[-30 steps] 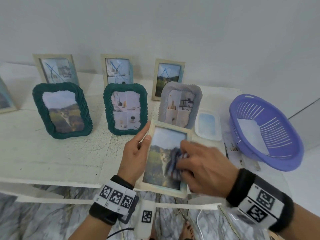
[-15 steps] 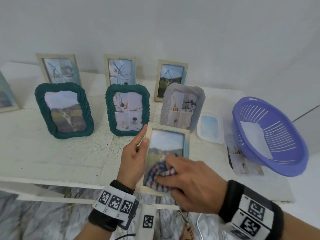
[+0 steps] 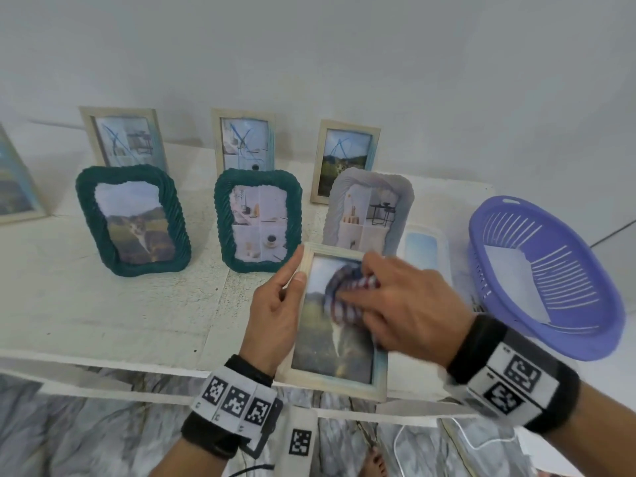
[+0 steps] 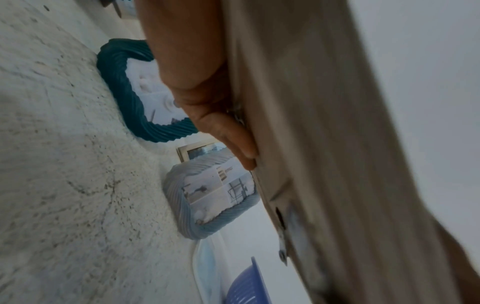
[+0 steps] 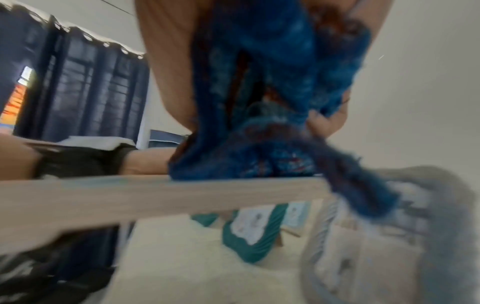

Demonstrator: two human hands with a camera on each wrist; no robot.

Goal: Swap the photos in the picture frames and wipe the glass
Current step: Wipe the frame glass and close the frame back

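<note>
My left hand (image 3: 280,306) grips the left edge of a pale wooden picture frame (image 3: 332,375) with a cat photo, held tilted above the table's front edge. Its fingers (image 4: 233,142) lie along the frame's back (image 4: 337,164) in the left wrist view. My right hand (image 3: 395,301) presses a bunched blue and red checked cloth (image 3: 347,292) on the upper part of the glass. In the right wrist view the cloth (image 5: 272,102) sits on the frame's rim (image 5: 155,197), its loose end hanging over.
On the white table (image 3: 103,304) stand two green frames (image 3: 132,218) (image 3: 258,220), a grey-blue frame (image 3: 370,210) and three wooden frames (image 3: 125,137) behind. A purple basket (image 3: 547,280) sits at the right, a small white lid (image 3: 421,247) beside it.
My right hand has moved the cloth from the lower part of the glass up to the upper part. The left hand keeps its hold on the frame's left edge.
</note>
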